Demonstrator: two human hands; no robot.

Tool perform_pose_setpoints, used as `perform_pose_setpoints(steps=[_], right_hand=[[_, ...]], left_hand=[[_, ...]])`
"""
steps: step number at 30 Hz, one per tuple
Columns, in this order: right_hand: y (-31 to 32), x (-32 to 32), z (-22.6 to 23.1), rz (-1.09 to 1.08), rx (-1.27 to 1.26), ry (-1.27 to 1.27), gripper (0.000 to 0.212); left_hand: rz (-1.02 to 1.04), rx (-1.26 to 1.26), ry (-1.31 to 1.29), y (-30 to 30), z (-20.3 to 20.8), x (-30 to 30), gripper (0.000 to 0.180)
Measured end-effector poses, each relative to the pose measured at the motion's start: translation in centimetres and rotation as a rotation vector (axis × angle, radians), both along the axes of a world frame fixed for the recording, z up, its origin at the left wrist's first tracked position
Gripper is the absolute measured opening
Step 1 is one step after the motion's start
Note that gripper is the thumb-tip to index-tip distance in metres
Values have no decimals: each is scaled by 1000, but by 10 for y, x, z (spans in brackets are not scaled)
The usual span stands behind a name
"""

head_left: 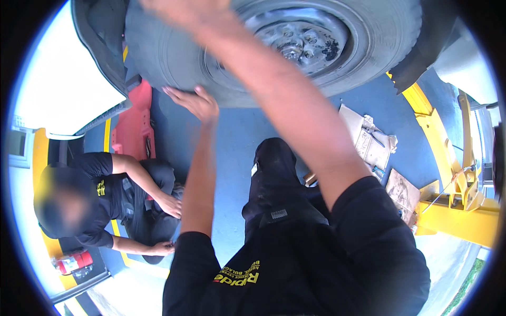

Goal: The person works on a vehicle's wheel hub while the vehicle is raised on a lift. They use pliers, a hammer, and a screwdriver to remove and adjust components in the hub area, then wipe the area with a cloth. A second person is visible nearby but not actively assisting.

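A large wheel fills the top of the view, with a dark tyre [158,58] around a worn steel rim [327,39] and a bolted hub in the middle. My left hand [197,104] is at the tyre's lower left edge, fingers stretched and apart; it seems to touch the rubber. Across the wheel's face reaches my right arm. Motion smears my right hand [184,11] over the tyre's upper left, so its fingers and any contact cannot be made out.
At left a co-worker [132,195] squats on the blue floor [226,158], near a red panel-like object [134,124] and a fire extinguisher [74,262]. Cardboard pieces [363,139] with tools lie at right, beside a yellow lift arm [443,142]. Vehicle bodywork [100,47] borders the wheel.
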State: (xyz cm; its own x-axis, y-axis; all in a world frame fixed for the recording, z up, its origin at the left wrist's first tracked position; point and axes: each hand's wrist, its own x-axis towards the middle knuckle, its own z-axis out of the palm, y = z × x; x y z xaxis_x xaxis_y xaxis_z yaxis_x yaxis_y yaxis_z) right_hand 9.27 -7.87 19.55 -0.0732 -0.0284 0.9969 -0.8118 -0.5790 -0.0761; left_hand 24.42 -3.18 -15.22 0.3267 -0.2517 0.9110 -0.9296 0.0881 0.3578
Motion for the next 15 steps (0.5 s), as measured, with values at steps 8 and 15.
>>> perform_pose_setpoints(steps=[8,15], right_hand=[[46,124,-206,111,246,926,33],[92,67,-342,724,2371,1006,51]], left_hand=[[-691,1532,-90,156,-198,-11,76],[-336,1383,671,370,-256,29,41]])
